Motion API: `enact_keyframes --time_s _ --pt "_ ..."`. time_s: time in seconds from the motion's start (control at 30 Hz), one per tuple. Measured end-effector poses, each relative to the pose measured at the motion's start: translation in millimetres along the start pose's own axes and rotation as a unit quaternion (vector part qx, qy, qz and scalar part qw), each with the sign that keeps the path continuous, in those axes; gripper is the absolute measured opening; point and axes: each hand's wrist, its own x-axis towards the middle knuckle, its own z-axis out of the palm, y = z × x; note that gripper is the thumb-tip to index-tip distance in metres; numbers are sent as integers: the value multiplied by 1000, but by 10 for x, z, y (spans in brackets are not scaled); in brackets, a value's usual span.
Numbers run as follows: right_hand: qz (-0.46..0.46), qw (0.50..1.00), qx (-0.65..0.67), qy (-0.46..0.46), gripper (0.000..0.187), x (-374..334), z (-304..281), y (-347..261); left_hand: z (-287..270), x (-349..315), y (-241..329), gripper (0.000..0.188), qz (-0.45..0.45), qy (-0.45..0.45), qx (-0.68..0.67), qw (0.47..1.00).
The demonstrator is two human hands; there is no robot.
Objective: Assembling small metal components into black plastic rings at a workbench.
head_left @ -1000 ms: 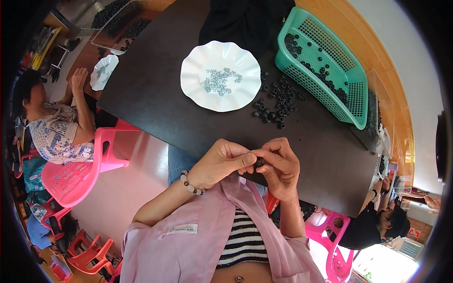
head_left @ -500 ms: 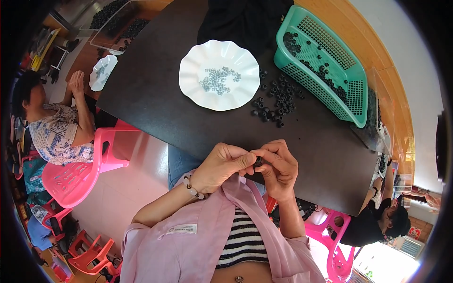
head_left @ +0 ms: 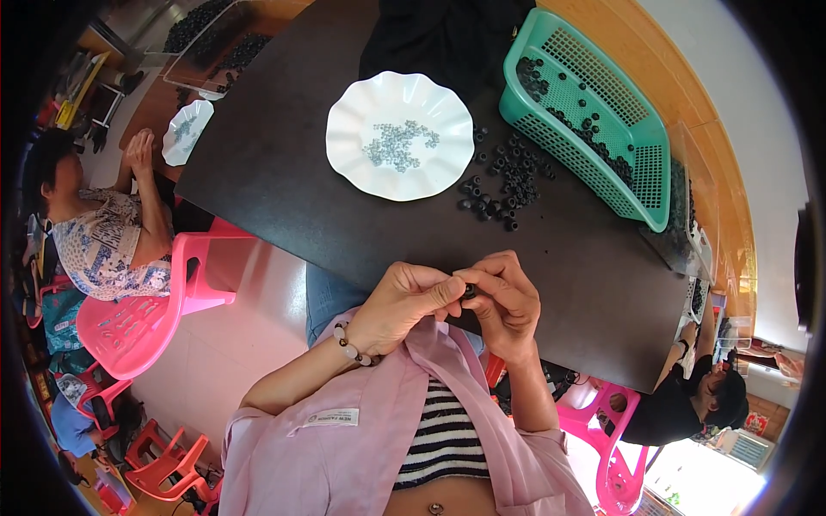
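Note:
My left hand (head_left: 400, 303) and my right hand (head_left: 508, 297) meet at the near edge of the dark table (head_left: 284, 198), fingertips pinched together on a small black ring-shaped part (head_left: 469, 291) that is mostly hidden by the fingers. A bead bracelet sits on my left wrist. Beyond the hands a white scalloped plate (head_left: 353, 159) holds a heap of tiny grey pieces (head_left: 397, 143). To its right lies a loose pile of black rings (head_left: 508, 182) on the table.
A green plastic basket (head_left: 641, 185) with more black rings stands at the far right. A person sits on a pink chair (head_left: 138, 310) at the left near a smaller white plate (head_left: 185, 131). Another person (head_left: 697, 400) is at the lower right.
Both hands stay pinched together at the table edge with only slight finger movement. The plate, pile and basket have not moved.

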Motion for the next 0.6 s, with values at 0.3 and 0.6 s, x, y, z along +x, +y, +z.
enact_keyframes --time_s 0.3,0.6 --pt "20 998 64 -5 52 10 -20 34 10 26 -6 31 30 -28 -38 998" --pt "-10 1000 9 -16 54 -5 -58 105 56 19 4 31 18 -9 -28 999"
